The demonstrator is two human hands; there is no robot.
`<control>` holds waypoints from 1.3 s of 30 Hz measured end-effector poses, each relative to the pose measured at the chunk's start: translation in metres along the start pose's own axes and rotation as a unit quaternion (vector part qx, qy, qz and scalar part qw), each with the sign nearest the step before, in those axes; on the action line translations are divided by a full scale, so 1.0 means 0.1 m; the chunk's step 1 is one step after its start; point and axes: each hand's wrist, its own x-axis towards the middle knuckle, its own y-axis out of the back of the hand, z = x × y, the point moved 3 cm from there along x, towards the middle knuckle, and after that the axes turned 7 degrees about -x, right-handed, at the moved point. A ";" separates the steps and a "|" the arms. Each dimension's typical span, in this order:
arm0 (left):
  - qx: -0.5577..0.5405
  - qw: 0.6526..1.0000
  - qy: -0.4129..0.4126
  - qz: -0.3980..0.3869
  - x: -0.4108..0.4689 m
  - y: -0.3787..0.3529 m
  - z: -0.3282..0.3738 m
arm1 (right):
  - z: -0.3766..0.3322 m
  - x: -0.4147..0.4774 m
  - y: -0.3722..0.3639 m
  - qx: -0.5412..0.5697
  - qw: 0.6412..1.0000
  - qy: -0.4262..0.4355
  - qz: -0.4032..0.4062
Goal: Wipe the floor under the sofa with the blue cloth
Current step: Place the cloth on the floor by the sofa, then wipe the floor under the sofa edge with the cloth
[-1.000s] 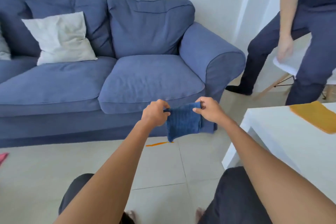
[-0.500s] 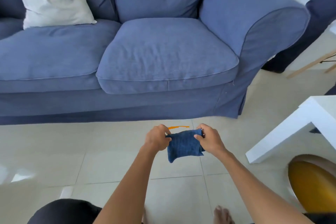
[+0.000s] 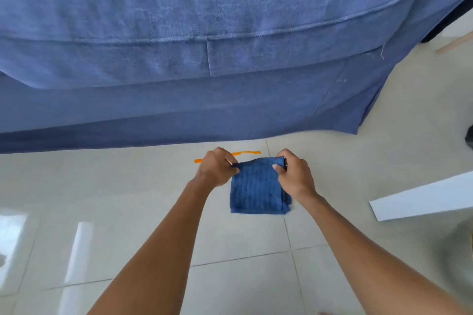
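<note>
A folded blue cloth (image 3: 258,188) hangs low over the pale tiled floor (image 3: 128,212), a short way in front of the blue sofa (image 3: 204,59). My left hand (image 3: 216,170) pinches its upper left corner and my right hand (image 3: 294,175) pinches its upper right corner. The cloth's lower edge is at or just above the tiles; I cannot tell if it touches. The sofa's skirt (image 3: 179,123) reaches down to the floor and hides the space beneath. An orange streak (image 3: 245,153) marks the floor just beyond my hands.
A white table leg (image 3: 422,202) slants in at the right. A wooden chair leg (image 3: 455,43) shows at the upper right, past the sofa's corner. Glossy tiles stretch to the left and toward me.
The view has dropped close to the sofa front. Both hands have lowered the cloth from chest height to near the floor, still gripping its top corners.
</note>
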 end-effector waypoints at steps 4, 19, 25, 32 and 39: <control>0.005 0.998 -0.030 0.052 0.32 -0.06 -0.04 | -0.02 0.38 -0.17 -0.017 1.000 0.003 0.016; 0.081 0.980 -0.085 0.163 0.28 0.06 -0.65 | -0.15 0.36 -0.66 -0.190 0.966 0.126 0.123; 0.182 0.971 -0.058 0.143 -0.03 0.11 -1.33 | -0.13 0.28 -1.07 -0.217 0.962 0.168 0.010; 0.218 0.957 -0.063 0.180 -0.26 0.05 -1.78 | -0.18 0.40 -1.21 -0.246 0.958 0.144 0.035; 0.218 0.959 -0.051 0.175 -0.22 0.09 -1.76 | -0.24 0.43 -1.23 -0.255 0.956 0.138 0.045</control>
